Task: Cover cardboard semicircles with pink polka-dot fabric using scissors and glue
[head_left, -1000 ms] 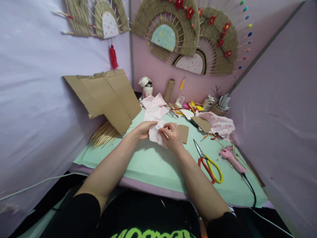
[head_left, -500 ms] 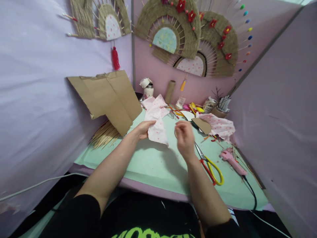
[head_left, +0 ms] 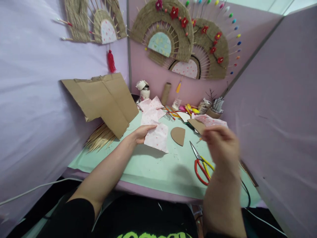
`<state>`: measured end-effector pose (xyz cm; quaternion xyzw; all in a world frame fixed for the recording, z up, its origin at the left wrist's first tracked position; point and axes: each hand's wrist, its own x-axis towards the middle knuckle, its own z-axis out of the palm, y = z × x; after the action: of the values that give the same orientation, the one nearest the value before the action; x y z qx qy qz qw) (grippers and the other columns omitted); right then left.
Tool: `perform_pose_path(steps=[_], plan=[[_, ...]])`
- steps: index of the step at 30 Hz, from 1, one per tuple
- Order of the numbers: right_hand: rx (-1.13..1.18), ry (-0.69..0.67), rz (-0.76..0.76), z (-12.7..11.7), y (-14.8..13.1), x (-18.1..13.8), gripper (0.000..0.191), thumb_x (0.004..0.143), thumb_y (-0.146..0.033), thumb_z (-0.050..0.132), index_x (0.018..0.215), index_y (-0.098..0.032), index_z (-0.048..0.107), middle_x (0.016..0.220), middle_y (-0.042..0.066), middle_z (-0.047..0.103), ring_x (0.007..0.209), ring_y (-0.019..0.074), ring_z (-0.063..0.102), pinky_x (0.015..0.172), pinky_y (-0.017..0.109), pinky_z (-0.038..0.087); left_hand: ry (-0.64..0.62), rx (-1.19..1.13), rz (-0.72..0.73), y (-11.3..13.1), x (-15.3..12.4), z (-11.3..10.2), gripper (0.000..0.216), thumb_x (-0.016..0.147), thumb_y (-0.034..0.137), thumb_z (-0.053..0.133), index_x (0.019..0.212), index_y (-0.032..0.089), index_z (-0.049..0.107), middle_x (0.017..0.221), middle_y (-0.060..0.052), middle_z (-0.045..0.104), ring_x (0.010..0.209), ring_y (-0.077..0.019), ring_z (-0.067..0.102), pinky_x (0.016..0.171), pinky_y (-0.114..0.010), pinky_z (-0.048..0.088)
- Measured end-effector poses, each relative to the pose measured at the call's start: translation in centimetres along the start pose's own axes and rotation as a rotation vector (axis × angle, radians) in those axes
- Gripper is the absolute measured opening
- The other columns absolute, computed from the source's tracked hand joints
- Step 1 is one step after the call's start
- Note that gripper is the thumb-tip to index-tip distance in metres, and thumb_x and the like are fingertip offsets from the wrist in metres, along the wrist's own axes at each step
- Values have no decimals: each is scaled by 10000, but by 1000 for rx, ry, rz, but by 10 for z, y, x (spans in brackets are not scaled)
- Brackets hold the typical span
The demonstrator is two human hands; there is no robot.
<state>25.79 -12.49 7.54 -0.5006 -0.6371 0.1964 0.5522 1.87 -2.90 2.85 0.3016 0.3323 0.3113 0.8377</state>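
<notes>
My left hand (head_left: 143, 134) grips the left edge of a pink dotted cloth (head_left: 158, 137), thumb on top. The cloth spreads back across the table in a crumpled strip. A rounded cardboard piece (head_left: 178, 136) lies flat just right of it. My right hand (head_left: 221, 143) is raised on the right, smeared by motion, its fingers curled; whether they hold anything is hidden. Behind those fingers lie another cardboard piece (head_left: 196, 125) and a second dotted cloth (head_left: 210, 119). Scissors (head_left: 198, 157) with red and yellow handles rest below, partly covered by my right forearm.
A large cardboard sheet (head_left: 106, 100) leans at the left over a bundle of thin sticks (head_left: 100, 137). Along the back stand a white jar (head_left: 145, 93), a brown roll (head_left: 166, 94) and a pot of twigs (head_left: 214, 112). Twine fan pieces (head_left: 163, 28) hang on the wall.
My right hand has moved right, away from the cloth, uncovering the rounded cardboard piece. It now hides the pink glue gun. My left hand keeps its hold on the cloth.
</notes>
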Motion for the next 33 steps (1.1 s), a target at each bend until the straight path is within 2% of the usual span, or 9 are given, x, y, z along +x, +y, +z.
perform_pose_path(steps=[2,8,11,16,20,23,26,30,33], plan=[[-64,-60,-7,24,1,6,184,809,-377,627,870,-206,653,809,35,616,706,165,573,668,330,499,-12,11,13,-1,-2,2,274,866,182,486,1074,65,620,921,-150,721,861,-241,694,874,-376,491],[-328,-59,-152,90,18,19,121,743,-309,642,766,-191,634,835,58,546,814,207,528,775,368,436,-49,27,56,-2,-8,9,254,876,156,465,1044,70,637,868,-127,727,761,-211,698,798,-338,511],[-111,-125,81,89,24,25,105,726,-275,597,667,-188,597,732,28,537,703,172,515,679,321,431,-54,36,44,-3,-8,8,242,883,155,463,1019,65,643,857,-124,728,729,-193,695,779,-321,508],[643,-313,630,70,25,37,110,701,-293,582,680,-197,534,670,-1,587,541,105,495,502,230,392,-108,98,-7,-6,-9,6,262,844,180,551,1066,65,629,931,-143,721,786,-207,695,821,-326,487],[825,-237,661,66,35,41,140,724,-313,590,826,-220,567,960,37,673,761,137,628,577,233,469,-140,102,-67,-6,-9,4,300,847,184,535,1112,60,607,939,-149,721,849,-228,694,856,-341,479],[696,-124,589,67,52,42,180,765,-401,553,843,-238,550,1026,47,652,949,182,642,698,281,508,-195,19,-112,-3,-8,0,350,872,217,480,1170,57,570,951,-151,720,927,-244,680,905,-364,460],[512,-77,601,66,64,40,325,816,-554,444,820,-238,521,966,69,641,930,201,649,701,314,515,-253,-53,-78,0,-6,-4,409,875,250,465,1225,46,524,997,-164,708,999,-258,656,948,-380,434],[646,-216,828,66,62,34,535,803,-713,349,827,-211,533,849,81,647,766,201,651,641,339,514,-237,-106,-8,5,-5,-6,446,889,283,432,1259,42,486,1012,-165,704,1034,-259,640,965,-388,422],[787,-357,911,69,55,29,500,771,-697,464,825,-207,546,810,55,658,705,188,643,625,327,508,-172,-122,31,7,-4,-7,452,901,308,403,1261,47,486,986,-157,711,1019,-258,647,951,-397,433]])
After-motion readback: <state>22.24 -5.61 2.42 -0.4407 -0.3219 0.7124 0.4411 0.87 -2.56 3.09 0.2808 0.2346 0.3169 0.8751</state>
